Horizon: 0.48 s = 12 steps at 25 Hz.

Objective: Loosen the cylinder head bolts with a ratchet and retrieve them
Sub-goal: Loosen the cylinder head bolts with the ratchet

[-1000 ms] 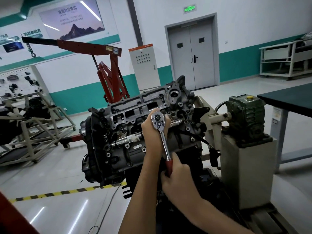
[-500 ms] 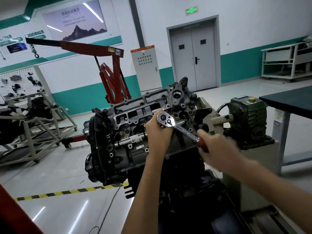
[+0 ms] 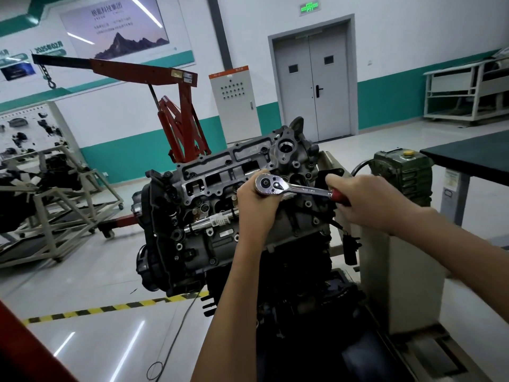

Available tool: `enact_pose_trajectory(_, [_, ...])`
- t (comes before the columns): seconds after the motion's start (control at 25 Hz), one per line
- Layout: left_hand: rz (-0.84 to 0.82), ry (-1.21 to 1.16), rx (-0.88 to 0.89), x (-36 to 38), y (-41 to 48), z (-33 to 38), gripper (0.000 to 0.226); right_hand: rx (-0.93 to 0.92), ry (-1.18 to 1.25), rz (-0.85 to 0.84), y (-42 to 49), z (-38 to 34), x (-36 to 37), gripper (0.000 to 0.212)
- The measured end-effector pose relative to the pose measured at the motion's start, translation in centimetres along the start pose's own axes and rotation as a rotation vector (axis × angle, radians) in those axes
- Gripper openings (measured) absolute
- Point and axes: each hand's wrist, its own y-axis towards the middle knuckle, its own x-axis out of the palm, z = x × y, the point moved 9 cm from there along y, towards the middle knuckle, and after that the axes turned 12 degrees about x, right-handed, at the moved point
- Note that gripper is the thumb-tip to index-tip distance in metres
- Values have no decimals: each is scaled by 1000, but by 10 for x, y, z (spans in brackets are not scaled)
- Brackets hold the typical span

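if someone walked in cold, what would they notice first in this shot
The dark engine in the middle of the frame grabs the eye first, with a shiny ratchet lying across its upper right. The left hand grips the ratchet's head and the right hand holds its red handle. Behind, at left, a red hoist stands on the floor.

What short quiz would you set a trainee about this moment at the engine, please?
1. True or false: the right hand grips the ratchet by its red handle.
2. What stands behind the engine? A) red hoist B) ladder C) forklift
3. Fill in: the left hand holds the ratchet at its ____ end.
Key: 1 true; 2 A; 3 head.
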Motion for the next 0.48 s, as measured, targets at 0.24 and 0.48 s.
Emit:
enact_pose_trajectory(0.24, [95, 70, 28, -5, -10, 8, 39, 261, 524, -103, -54, -39, 56, 25])
enact_pose_trajectory(0.48, [123, 70, -39, -7, -5, -1, 42, 267, 656, -114, -63, -63, 70, 19])
